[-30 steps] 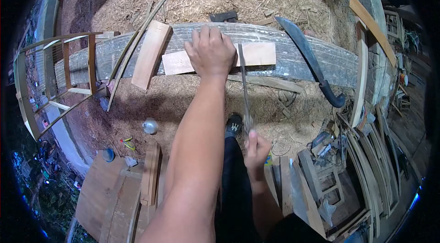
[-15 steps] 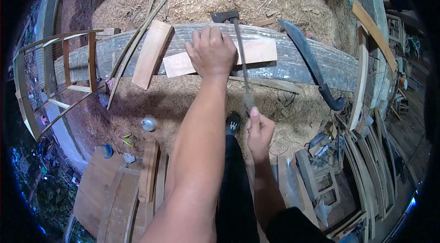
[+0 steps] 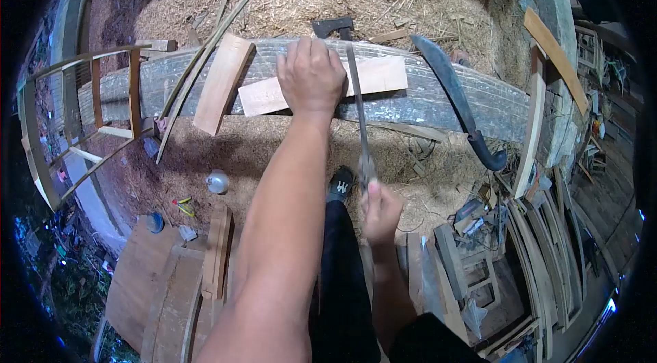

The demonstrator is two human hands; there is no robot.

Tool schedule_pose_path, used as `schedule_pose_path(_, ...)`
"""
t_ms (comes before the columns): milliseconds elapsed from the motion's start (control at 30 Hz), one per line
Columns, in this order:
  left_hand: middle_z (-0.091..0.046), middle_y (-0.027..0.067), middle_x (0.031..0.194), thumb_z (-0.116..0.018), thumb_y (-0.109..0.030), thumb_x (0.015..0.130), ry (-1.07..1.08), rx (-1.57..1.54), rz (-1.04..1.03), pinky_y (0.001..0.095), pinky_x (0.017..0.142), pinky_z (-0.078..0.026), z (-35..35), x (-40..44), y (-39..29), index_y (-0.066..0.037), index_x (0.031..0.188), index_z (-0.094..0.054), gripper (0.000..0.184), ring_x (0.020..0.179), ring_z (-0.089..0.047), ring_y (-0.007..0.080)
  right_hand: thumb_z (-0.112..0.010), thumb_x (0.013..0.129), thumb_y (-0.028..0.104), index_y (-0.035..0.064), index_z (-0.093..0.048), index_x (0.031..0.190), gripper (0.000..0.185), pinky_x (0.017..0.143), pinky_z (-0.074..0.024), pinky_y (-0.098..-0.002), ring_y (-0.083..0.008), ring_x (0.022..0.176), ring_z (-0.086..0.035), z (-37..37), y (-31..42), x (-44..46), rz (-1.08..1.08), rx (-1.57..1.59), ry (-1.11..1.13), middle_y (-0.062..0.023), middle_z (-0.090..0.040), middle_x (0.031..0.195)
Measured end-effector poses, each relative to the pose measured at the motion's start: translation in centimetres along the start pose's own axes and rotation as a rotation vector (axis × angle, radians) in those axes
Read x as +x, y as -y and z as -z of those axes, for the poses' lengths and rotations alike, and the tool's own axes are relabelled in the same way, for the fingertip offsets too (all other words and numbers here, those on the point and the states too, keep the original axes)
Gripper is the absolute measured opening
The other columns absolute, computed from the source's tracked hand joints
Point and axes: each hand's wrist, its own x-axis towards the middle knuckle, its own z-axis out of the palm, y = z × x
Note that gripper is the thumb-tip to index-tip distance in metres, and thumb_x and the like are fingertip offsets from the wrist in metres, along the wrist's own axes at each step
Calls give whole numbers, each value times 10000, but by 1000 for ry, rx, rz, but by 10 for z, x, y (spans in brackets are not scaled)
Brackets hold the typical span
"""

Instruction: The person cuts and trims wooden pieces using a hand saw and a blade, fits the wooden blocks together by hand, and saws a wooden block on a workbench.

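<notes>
My left hand [image 3: 311, 78] presses a pale wooden board [image 3: 376, 76] down on the weathered plank bench [image 3: 424, 106], its fingers curled over the board. My right hand [image 3: 380, 212] is closed round the near end of a long thin saw [image 3: 359, 106], whose blade lies across the board just right of my left hand. The saw's handle is blurred. Another pale board [image 3: 223, 82] rests slanted on the bench to the left, and a large curved blade with a dark handle [image 3: 452, 82] lies across it on the right.
A dark hatchet-like head [image 3: 332, 26] is at the bench's far edge. Thin strips [image 3: 212, 45] and a slatted wooden frame [image 3: 135, 93] are on the left. Pliers [image 3: 183, 207] and a clear round object [image 3: 217, 182] lie on the ground; curved wood strips [image 3: 547, 253] are at right.
The saw has moved back and forth along its length across the board, with my right hand. My left hand has stayed on the board. The whole view has shifted slightly.
</notes>
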Motion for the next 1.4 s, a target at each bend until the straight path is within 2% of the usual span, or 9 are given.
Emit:
schedule_pose_path(367, -616, 108, 805, -647, -158, 828, -42, -78, 13, 444, 752, -471, 1, 1, 0, -68, 732, -610, 136, 826, -626, 308, -586, 1052, 218, -6, -531, 650, 463, 544, -364, -298, -90, 576, -469, 15, -12, -6, -103, 13, -4, -25, -502, 578)
schedule_pose_path(433, -616, 111, 799, -646, -154, 826, -13, -76, 16, 444, 752, -471, 2, -1, 3, -65, 721, -607, 143, 821, -627, 311, -589, 1052, 231, -1, -535, 647, 470, 536, -359, -297, -86, 563, -462, 13, -2, -11, 40, -187, -37, -17, -505, 572)
schedule_pose_path(533, -624, 120, 810, -644, -143, 819, -35, -79, 13, 457, 752, -475, 1, 3, 1, -55, 717, -603, 142, 821, -631, 317, -590, 1049, 233, 3, -545, 642, 469, 528, -365, -300, -84, 552, -461, -4, 27, 33, 0, -113, 19, -20, -503, 565)
schedule_pose_path(800, -618, 118, 800, -648, -130, 808, -42, -116, -27, 450, 735, -482, 1, -1, 3, -52, 710, -598, 135, 809, -628, 316, -603, 1040, 222, 9, -533, 612, 483, 508, -332, -304, -70, 546, -436, 19, -8, -5, -154, -40, 1, 1, -476, 549)
schedule_pose_path(900, -614, 115, 795, -643, -128, 809, -84, -109, -43, 450, 728, -481, -1, 6, 3, -53, 707, -595, 135, 806, -626, 313, -586, 1046, 209, 14, -529, 610, 481, 510, -331, -302, -67, 543, -427, 8, -12, -2, -63, -165, 96, 9, -468, 549)
schedule_pose_path(933, -614, 113, 794, -639, -128, 810, -79, -106, -38, 450, 726, -480, -1, 4, 3, -53, 706, -594, 135, 803, -625, 311, -575, 1051, 212, 11, -535, 617, 480, 514, -329, -300, -69, 547, -427, 11, -10, -2, -43, -4, 49, 7, -473, 551)
schedule_pose_path(1033, -612, 114, 791, -635, -126, 811, -78, -85, -43, 451, 722, -479, -3, 4, 3, -55, 704, -591, 136, 794, -621, 312, -564, 1056, 214, 10, -525, 616, 486, 521, -320, -295, -68, 555, -424, 30, 12, -9, -168, 55, 31, 8, -469, 553)
schedule_pose_path(1300, -614, 115, 791, -635, -139, 812, -123, -61, -58, 446, 709, -477, -7, 4, 6, -57, 708, -594, 139, 784, -620, 317, -580, 1049, 211, 6, -548, 644, 455, 525, -327, -287, -70, 559, -424, 37, -11, 3, -139, 82, 34, 3, -485, 571)
schedule_pose_path(1400, -616, 115, 792, -633, -143, 816, -122, -53, -46, 444, 713, -478, -9, 3, 3, -61, 709, -599, 139, 782, -621, 320, -571, 1044, 225, 3, -551, 662, 442, 534, -359, -295, -77, 561, -453, 39, 22, -13, -99, -88, 44, -14, -505, 570)
